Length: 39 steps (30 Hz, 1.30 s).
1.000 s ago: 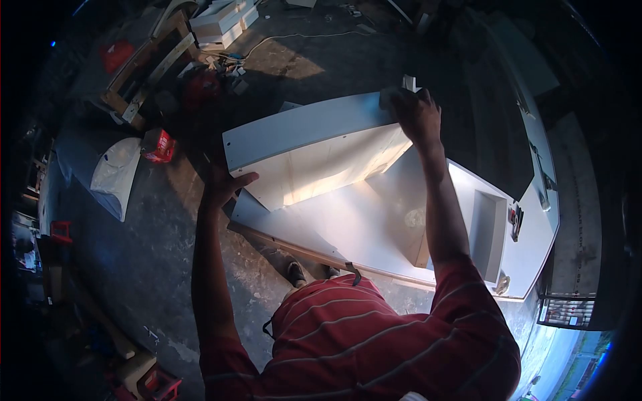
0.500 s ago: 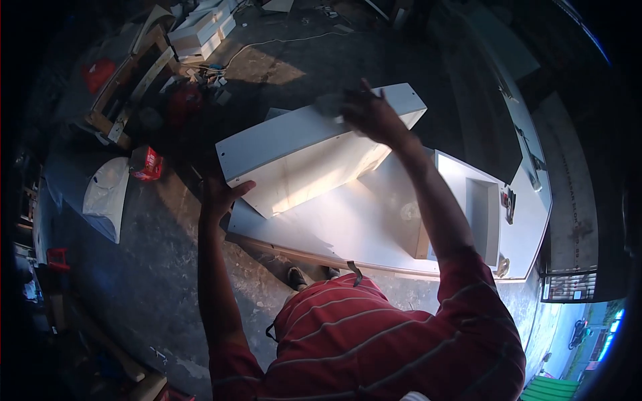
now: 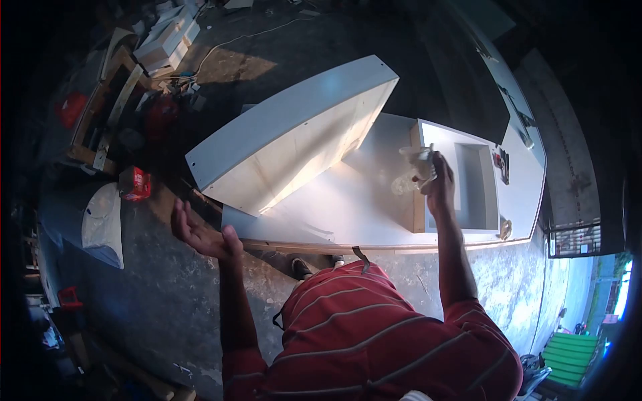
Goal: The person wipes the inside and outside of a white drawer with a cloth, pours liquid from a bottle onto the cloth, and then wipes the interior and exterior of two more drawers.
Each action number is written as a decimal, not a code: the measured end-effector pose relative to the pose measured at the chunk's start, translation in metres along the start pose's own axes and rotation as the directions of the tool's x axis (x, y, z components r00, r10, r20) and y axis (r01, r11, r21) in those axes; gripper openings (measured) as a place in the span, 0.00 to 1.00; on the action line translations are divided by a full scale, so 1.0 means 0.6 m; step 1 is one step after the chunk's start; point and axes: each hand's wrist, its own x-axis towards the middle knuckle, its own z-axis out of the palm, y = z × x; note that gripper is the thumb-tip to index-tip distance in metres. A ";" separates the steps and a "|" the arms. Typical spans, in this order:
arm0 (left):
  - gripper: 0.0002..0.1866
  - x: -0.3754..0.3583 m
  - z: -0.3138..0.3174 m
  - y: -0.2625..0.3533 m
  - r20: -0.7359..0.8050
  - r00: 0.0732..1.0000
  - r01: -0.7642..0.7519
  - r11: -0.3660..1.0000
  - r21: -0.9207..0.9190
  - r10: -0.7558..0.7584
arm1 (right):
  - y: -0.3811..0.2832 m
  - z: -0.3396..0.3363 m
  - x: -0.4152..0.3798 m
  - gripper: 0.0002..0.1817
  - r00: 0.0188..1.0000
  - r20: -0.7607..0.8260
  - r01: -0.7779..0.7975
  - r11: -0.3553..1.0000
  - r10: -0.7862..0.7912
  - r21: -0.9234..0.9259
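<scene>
A large white cabinet panel leans tilted over a flat white board on the floor, its pale wooden inside facing me. My left hand hangs open, palm up, just below the panel's lower left corner and touches nothing. My right hand is over the board's right part, next to a white box-shaped compartment, and grips a pale crumpled cloth. My feet show under the board's near edge.
On the concrete floor to the left lie a red can, a white sack, a wooden frame and stacked white blocks. A long white panel with small tools runs along the right.
My right hand left the tilted panel's top edge and came down to the right over the flat board, still with the cloth. My left hand let go of the panel's corner and opened.
</scene>
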 end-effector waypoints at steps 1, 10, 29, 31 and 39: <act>0.37 -0.038 0.017 0.022 0.055 0.998 0.004 0.994 -0.106 0.002 | 0.037 0.005 -0.022 0.20 0.997 0.020 -0.071 0.996 0.070 0.056; 0.30 -0.250 0.242 0.164 0.787 0.563 0.696 0.658 -0.287 -0.253 | 0.202 0.087 -0.113 0.30 0.731 0.532 -0.664 0.622 0.427 0.414; 0.18 -0.221 0.207 0.084 0.679 0.043 0.788 -0.392 -0.474 -0.733 | 0.306 -0.113 0.106 0.36 0.883 -0.100 0.284 0.693 -0.458 -0.662; 0.18 -0.209 0.205 0.079 0.673 0.056 0.773 -0.394 -0.497 -0.737 | 0.290 -0.103 0.104 0.37 0.906 -0.006 0.326 0.705 -0.424 -0.630; 0.18 -0.190 0.210 0.062 0.707 0.133 0.844 -0.294 -0.448 -0.694 | 0.080 0.017 0.009 0.35 0.771 0.575 0.600 0.614 -0.274 -0.512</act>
